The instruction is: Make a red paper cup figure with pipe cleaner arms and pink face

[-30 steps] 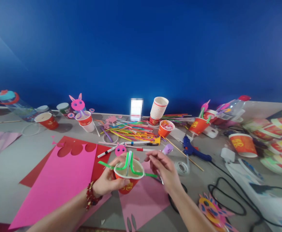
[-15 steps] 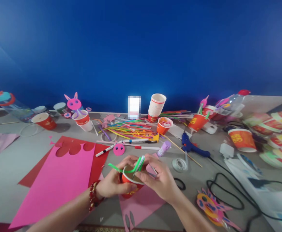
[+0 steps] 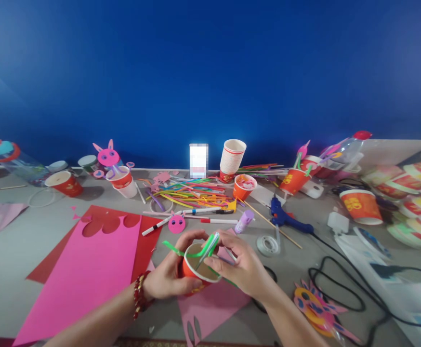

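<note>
My left hand (image 3: 170,270) is wrapped round a red paper cup (image 3: 192,272), its open mouth tilted up toward me. A bright green pipe cleaner (image 3: 174,248) runs across the cup's mouth, with one end sticking out past the rim on the left. Over the cup my right hand (image 3: 241,262) is closed in a pinch on the green pipe cleaner's raised bend. A slim pale strip (image 3: 209,248) lies alongside the green there; I cannot make out what it is. Part of the green is hidden by my right fingers, and a green end shows beneath that hand.
Pink paper (image 3: 102,270) with cut-outs lies on the left. Behind my hands are a pink animal face (image 3: 177,223), pens, a glue stick (image 3: 244,221) and piled pipe cleaners (image 3: 196,195). To the right are a blue glue gun (image 3: 286,219), tape (image 3: 268,245) and a black cord (image 3: 328,274).
My right hand has shifted slightly with the pipe cleaner, and a green end now shows below it. More of the cup's inside is visible. My left hand keeps its grip.
</note>
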A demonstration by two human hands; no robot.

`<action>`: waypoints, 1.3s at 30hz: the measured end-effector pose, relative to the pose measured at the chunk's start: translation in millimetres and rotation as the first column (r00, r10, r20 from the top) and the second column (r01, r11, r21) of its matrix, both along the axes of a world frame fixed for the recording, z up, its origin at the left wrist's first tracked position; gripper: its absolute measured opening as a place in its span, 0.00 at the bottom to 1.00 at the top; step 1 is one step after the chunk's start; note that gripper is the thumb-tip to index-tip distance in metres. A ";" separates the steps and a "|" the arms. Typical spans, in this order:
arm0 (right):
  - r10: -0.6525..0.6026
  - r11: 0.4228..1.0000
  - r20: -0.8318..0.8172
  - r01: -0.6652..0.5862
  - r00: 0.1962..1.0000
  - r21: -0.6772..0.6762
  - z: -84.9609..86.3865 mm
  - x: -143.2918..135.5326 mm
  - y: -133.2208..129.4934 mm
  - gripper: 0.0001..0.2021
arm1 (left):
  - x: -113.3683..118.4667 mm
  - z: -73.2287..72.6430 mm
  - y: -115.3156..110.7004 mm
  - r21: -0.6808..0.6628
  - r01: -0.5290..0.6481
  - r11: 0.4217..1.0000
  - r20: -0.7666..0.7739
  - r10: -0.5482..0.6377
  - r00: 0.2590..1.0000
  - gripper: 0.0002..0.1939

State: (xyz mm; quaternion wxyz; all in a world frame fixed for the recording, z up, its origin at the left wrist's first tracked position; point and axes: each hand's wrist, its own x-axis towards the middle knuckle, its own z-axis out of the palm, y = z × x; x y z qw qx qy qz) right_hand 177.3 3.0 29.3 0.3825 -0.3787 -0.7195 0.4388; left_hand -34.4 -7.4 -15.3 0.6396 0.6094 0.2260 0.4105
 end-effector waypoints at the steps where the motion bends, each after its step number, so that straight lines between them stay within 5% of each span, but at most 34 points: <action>1: -0.018 1.000 0.001 0.018 1.000 0.025 -0.3 0.7 0.4 0.06 | 0.1 0.1 -0.3 0.002 0.011 1.000 0.004 -0.011 1.000 0.43; 6: 0.047 0.995 0.016 -0.048 0.999 0.085 4.1 2.1 -1.4 0.10 | 0.3 0.7 -0.7 0.034 0.031 0.999 0.010 -0.032 0.999 0.47; 14: 0.150 0.989 -0.058 -0.150 0.987 -0.003 12.6 3.8 -1.8 0.14 | -0.9 4.2 1.3 0.186 0.062 0.981 0.039 -0.071 0.997 0.53; 21: 0.168 0.977 -0.101 -0.179 0.981 -0.112 2.5 -0.9 -1.9 0.16 | -3.7 5.6 2.3 0.102 0.083 0.991 0.088 -0.092 0.992 0.53; 27: 0.193 0.974 -0.124 -0.175 0.973 0.147 6.2 8.5 -0.3 0.17 | -14.3 2.2 5.4 -0.086 -0.076 0.993 0.156 0.088 0.984 0.51; 33: 0.345 0.906 0.062 -0.350 0.937 0.238 15.4 11.4 0.3 0.15 | -14.3 4.6 3.4 -0.199 -0.018 0.980 0.194 0.058 0.979 0.52; 39: 0.393 0.888 0.051 -0.393 0.918 0.239 12.1 8.6 3.1 0.09 | -18.8 -2.9 7.3 -0.065 -0.029 0.997 0.140 0.038 0.989 0.54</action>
